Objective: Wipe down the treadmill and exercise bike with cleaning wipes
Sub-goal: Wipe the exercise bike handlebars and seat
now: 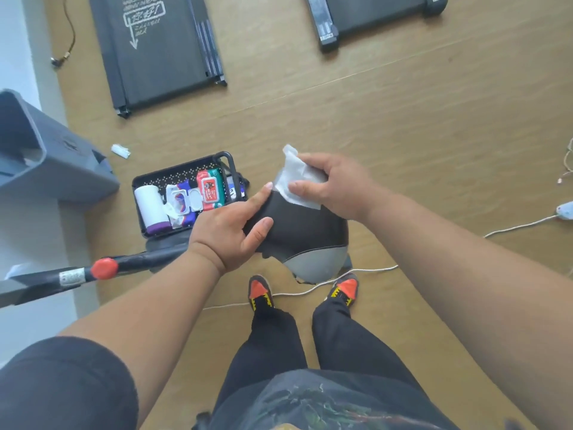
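- The wooden floor point(403, 119) carries two flat treadmills, well apart from the person: one treadmill point(158, 51) at upper left, a second treadmill point(375, 17) at upper right; neither is within reach of a hand, so by my judgement they wait their turn.
- The exercise bike shows mainly as its seat point(297, 231), black with a grey rear, directly below the head and above the shoes; its long axis runs from the grey rear near the feet to the narrow nose pointing away and left; a black bar with a red knob point(104, 268) runs off to the left.
- A black basket point(223, 158) of wipe packs stands on the floor just beyond the seat's nose.
- The left hand point(229, 231) steadies the seat's left side, fingers nearly straight, thumb lying on top; it grasps nothing else.
- The right hand point(335, 184) is nearer the nose; its fingers curl around a white wipe point(294, 175), pressing it on the seat's front; the stroke probably follows the long axis back toward the grey rear.
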